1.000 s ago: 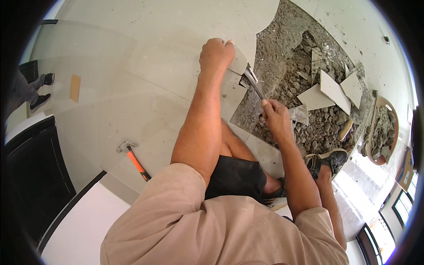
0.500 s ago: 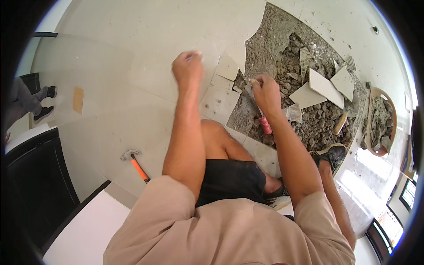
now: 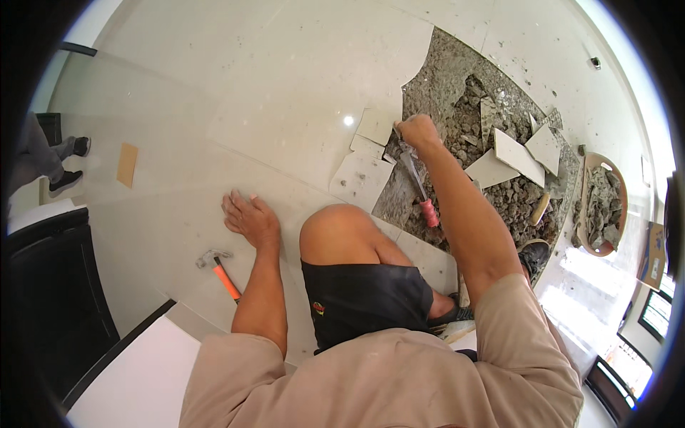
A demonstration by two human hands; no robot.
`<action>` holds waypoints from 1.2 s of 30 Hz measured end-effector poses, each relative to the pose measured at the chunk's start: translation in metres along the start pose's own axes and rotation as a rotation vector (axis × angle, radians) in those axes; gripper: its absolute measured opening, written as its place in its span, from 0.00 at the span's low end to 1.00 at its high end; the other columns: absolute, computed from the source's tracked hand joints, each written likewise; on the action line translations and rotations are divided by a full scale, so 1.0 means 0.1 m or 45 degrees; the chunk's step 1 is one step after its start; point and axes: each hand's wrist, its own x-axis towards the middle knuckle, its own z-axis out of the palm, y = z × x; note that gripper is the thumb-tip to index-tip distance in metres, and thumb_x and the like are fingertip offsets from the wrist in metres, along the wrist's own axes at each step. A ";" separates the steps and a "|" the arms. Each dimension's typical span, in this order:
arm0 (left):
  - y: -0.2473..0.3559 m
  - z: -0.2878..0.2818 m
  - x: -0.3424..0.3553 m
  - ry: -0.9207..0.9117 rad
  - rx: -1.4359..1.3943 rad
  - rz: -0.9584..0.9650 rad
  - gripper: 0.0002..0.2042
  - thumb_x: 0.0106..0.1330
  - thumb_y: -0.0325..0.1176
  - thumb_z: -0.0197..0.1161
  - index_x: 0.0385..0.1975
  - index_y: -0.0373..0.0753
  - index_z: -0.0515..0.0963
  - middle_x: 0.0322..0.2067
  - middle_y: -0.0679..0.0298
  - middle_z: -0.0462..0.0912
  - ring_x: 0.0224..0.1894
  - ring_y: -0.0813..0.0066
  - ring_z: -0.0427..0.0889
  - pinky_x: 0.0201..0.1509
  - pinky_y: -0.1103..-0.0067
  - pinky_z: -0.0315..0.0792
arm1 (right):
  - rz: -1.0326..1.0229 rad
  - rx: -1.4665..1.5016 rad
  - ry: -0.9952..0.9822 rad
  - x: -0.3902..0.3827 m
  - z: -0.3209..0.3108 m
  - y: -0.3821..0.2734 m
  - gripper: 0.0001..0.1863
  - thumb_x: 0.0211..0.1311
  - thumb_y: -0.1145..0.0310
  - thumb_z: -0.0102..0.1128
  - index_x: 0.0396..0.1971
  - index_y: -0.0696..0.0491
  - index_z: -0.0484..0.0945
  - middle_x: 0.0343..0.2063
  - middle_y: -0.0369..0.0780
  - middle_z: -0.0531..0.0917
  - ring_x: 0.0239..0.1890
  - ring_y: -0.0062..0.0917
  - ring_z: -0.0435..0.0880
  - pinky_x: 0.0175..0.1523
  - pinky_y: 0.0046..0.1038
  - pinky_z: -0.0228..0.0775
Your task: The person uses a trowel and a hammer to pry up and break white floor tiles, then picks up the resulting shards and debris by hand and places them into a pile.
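Note:
My left hand (image 3: 251,220) is low over the pale tiled floor with its fingers spread, holding nothing. Nearest to it is a claw hammer (image 3: 225,277) with an orange and black handle. My right hand (image 3: 419,132) is closed at the left border of the broken-up patch (image 3: 446,78); what its fingers hold is hidden. Just below that hand lies a tool with a pink handle (image 3: 429,213) and a long grey metal blade (image 3: 414,173). Cracked tile pieces (image 3: 359,175) are at the patch's left edge, beside the right hand.
Loose tile shards (image 3: 519,158) and rubble (image 3: 517,196) cover the patch, with a wooden-looking handle (image 3: 540,209) among them. A tan tub (image 3: 621,214) of debris stands at the right. A cardboard piece (image 3: 127,165) lies at the left, near another person's shoes (image 3: 66,182).
My left hand has come down and left toward the hammer, its fingers opening out. My right hand has shifted slightly left and stays closed. The view has tilted a little.

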 end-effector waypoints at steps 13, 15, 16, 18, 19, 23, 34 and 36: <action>0.00 -0.05 0.05 0.030 0.166 0.028 0.27 0.77 0.45 0.50 0.71 0.40 0.62 0.74 0.51 0.59 0.78 0.54 0.53 0.77 0.50 0.46 | -0.399 0.074 0.226 -0.35 -0.36 0.30 0.22 0.64 0.53 0.65 0.32 0.61 0.86 0.33 0.56 0.87 0.40 0.51 0.87 0.50 0.45 0.77; -0.05 -0.07 0.07 0.047 0.209 0.022 0.27 0.77 0.45 0.50 0.71 0.38 0.63 0.74 0.49 0.60 0.78 0.53 0.54 0.77 0.52 0.45 | -0.363 0.119 0.260 -0.47 -0.24 0.02 0.23 0.65 0.52 0.64 0.34 0.61 0.87 0.34 0.57 0.87 0.41 0.52 0.87 0.50 0.46 0.78; -0.04 -0.08 0.07 0.031 0.192 0.019 0.27 0.77 0.45 0.50 0.71 0.38 0.63 0.74 0.49 0.60 0.78 0.53 0.55 0.77 0.52 0.46 | -0.355 0.112 0.250 -0.47 -0.20 -0.04 0.23 0.65 0.52 0.64 0.34 0.61 0.87 0.34 0.57 0.87 0.41 0.52 0.87 0.50 0.46 0.78; -0.01 -0.09 0.06 0.002 0.186 0.017 0.27 0.77 0.45 0.50 0.71 0.38 0.63 0.74 0.48 0.61 0.78 0.53 0.55 0.77 0.52 0.46 | -0.255 0.039 0.286 -0.39 -0.12 -0.17 0.24 0.64 0.51 0.64 0.36 0.62 0.87 0.36 0.57 0.88 0.44 0.55 0.87 0.51 0.45 0.78; 0.03 -0.08 0.06 0.009 0.170 0.020 0.27 0.77 0.45 0.50 0.71 0.38 0.64 0.74 0.48 0.61 0.78 0.53 0.55 0.77 0.52 0.46 | -0.186 0.018 0.276 -0.31 -0.09 -0.18 0.27 0.62 0.51 0.67 0.38 0.66 0.86 0.40 0.59 0.87 0.47 0.56 0.86 0.54 0.45 0.78; 0.13 0.00 0.04 0.035 0.147 0.040 0.27 0.77 0.45 0.50 0.71 0.39 0.64 0.74 0.49 0.61 0.78 0.53 0.55 0.76 0.53 0.47 | -0.150 0.054 0.129 -0.07 -0.12 -0.12 0.27 0.60 0.53 0.70 0.37 0.68 0.85 0.41 0.61 0.87 0.48 0.51 0.88 0.54 0.43 0.78; -0.06 -0.01 0.06 0.041 0.221 0.037 0.27 0.77 0.46 0.49 0.72 0.41 0.62 0.74 0.51 0.59 0.78 0.52 0.54 0.75 0.52 0.47 | 0.497 1.242 0.738 -0.73 -0.71 0.17 0.20 0.61 0.60 0.74 0.36 0.65 0.82 0.23 0.40 0.80 0.21 0.28 0.74 0.28 0.32 0.68; -0.01 -0.02 0.05 -0.007 0.184 0.040 0.28 0.77 0.45 0.49 0.72 0.40 0.61 0.75 0.51 0.57 0.79 0.51 0.51 0.76 0.50 0.46 | 0.054 0.948 0.727 -0.79 -0.40 0.14 0.22 0.61 0.58 0.74 0.40 0.65 0.82 0.26 0.43 0.82 0.24 0.32 0.78 0.33 0.33 0.72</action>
